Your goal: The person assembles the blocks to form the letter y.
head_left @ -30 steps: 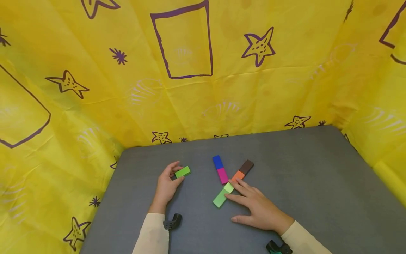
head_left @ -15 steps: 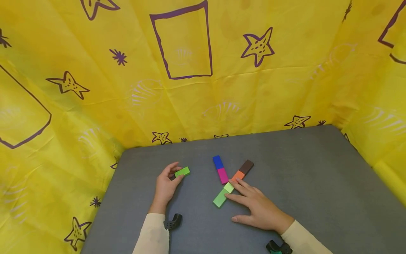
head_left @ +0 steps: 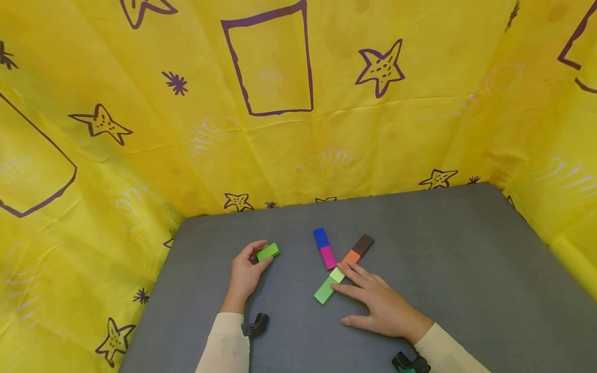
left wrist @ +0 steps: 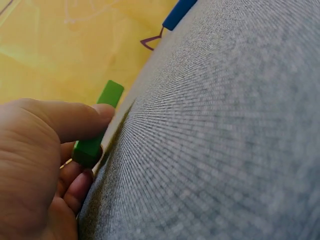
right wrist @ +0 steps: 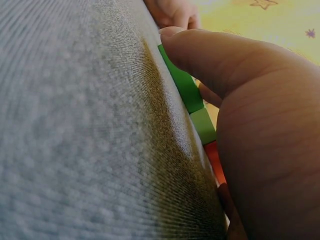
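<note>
My left hand [head_left: 246, 272] pinches a bright green block [head_left: 269, 252] between thumb and fingers, just at or above the table on the left. The left wrist view shows the thumb across this block's [left wrist: 89, 149] side. With fingers spread, my right hand [head_left: 380, 305] touches a row of blocks. Its fingertips lie at the pale green block [head_left: 337, 275] and the edge of a mid-green block [head_left: 324, 292]. That row continues through an orange block [head_left: 350, 257] to a dark brown block [head_left: 363, 244]. A magenta block [head_left: 328, 257] and a blue block [head_left: 321, 238] form a second line, meeting the row near its middle.
The blocks lie on a grey cloth-covered table [head_left: 420, 233]. Yellow patterned fabric [head_left: 336, 134] stands behind the table and along both sides. A black wrist device [head_left: 255, 325] sits by the left sleeve, another black device [head_left: 410, 362] by the right.
The left fingers have shifted slightly around the bright green block, which stays in nearly the same place. My right hand and the other blocks have not visibly moved.
</note>
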Action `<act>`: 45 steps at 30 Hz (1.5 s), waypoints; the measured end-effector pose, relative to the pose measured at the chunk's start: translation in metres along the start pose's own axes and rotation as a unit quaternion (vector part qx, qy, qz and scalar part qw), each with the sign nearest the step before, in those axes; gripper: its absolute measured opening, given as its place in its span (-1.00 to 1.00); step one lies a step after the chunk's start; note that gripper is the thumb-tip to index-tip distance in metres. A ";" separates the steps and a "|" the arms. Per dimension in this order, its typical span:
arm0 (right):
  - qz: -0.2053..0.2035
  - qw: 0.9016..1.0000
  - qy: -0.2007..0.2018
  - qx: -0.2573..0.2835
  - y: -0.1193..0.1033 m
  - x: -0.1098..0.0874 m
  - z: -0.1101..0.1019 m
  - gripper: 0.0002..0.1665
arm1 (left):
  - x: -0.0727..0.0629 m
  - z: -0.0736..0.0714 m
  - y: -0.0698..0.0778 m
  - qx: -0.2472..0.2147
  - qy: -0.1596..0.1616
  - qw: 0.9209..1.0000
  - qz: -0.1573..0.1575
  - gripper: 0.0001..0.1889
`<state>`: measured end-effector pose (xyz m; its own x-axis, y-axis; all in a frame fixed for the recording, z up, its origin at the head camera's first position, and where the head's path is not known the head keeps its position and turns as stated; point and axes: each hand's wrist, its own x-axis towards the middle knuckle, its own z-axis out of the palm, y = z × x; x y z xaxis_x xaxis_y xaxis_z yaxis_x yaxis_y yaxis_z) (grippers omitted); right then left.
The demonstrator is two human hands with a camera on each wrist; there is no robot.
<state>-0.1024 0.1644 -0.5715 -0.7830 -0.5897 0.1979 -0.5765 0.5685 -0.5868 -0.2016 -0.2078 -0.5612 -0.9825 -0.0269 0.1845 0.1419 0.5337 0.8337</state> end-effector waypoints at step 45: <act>-0.011 1.000 0.007 0.006 -0.003 0.000 -0.001 -0.17 | -0.024 0.002 0.024 -0.207 0.013 0.978 -0.032 -0.63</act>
<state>-0.1005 0.1632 -0.5688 -0.7730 -0.5942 0.2220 -0.5913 0.5483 -0.5914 -0.1749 -0.1927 -0.5465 -0.9883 -0.0740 0.1332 0.1217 0.1429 0.9822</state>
